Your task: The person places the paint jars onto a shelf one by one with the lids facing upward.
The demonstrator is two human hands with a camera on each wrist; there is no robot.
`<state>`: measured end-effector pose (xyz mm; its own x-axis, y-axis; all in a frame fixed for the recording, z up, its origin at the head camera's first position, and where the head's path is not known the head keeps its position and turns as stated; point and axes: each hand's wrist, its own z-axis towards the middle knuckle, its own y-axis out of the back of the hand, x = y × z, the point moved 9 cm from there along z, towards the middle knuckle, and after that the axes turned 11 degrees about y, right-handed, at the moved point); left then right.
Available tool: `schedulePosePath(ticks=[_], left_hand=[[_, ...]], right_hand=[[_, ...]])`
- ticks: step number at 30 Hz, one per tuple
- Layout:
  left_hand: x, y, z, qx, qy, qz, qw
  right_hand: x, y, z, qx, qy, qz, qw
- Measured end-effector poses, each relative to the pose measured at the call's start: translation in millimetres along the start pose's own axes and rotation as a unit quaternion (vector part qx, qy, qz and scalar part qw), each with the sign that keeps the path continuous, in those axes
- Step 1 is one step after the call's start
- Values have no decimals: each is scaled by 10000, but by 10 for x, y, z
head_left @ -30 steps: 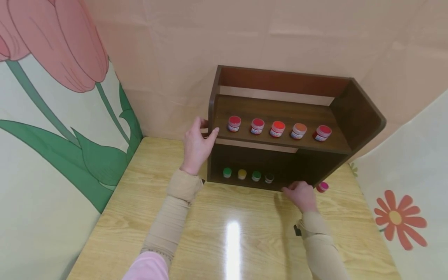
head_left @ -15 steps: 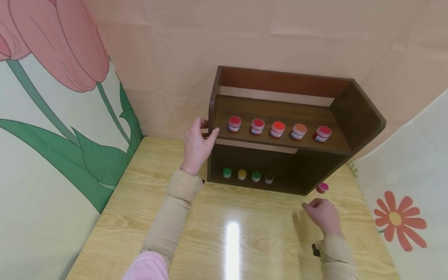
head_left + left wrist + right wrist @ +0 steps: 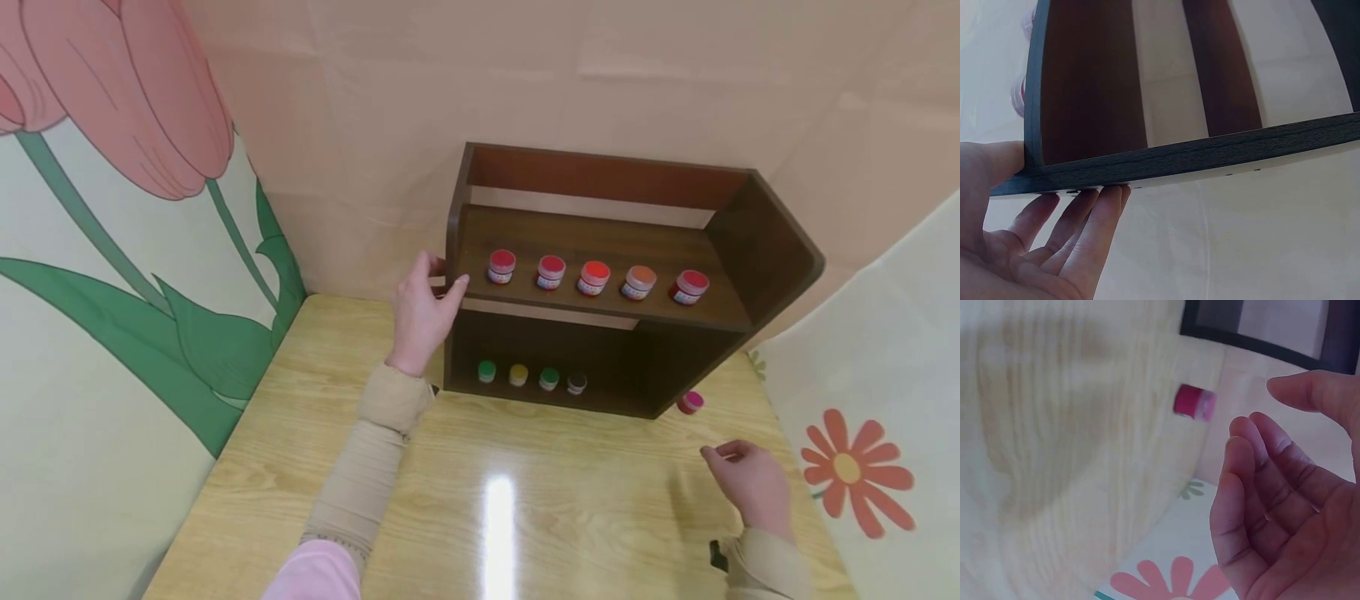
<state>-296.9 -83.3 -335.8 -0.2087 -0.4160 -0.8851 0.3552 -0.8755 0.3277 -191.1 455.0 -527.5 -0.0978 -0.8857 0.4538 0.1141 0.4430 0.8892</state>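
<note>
A dark brown two-tier shelf [image 3: 592, 217] stands on the table against the wall. My left hand [image 3: 426, 312] grips its left side panel, thumb at the front edge and fingers against the outer face, as the left wrist view [image 3: 1054, 250] shows from close by. Several red and orange paint jars [image 3: 593, 278] line the upper tier. On the lower tier sit green, yellow and dark-lidded jars [image 3: 518, 375]. My right hand [image 3: 753, 483] hovers over the table at the front right, fingers loosely bent and holding nothing. A magenta jar [image 3: 1191, 403] stands beyond its fingertips, beside the shelf's right side.
The wood-grain table [image 3: 570, 508] runs under both forearms, with a bright light reflection in front of the shelf. Patterned sheets with a tulip [image 3: 150, 92] and a red flower [image 3: 847, 467] hang at left and right.
My right hand has left the shelf's lower front right edge and moved right and toward me, past the magenta jar. The left hand and the jars have stayed in place.
</note>
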Motion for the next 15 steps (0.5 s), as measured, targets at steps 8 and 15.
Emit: schedulePosePath(ticks=[8,15], left_hand=[[7,9,3,-5,40,55,10000],[-8,13,-6,11,43,63,10000]], right_hand=[[-18,195,146,-315,180,19,9993],[-33,299,395,-401,409,-115,9983]])
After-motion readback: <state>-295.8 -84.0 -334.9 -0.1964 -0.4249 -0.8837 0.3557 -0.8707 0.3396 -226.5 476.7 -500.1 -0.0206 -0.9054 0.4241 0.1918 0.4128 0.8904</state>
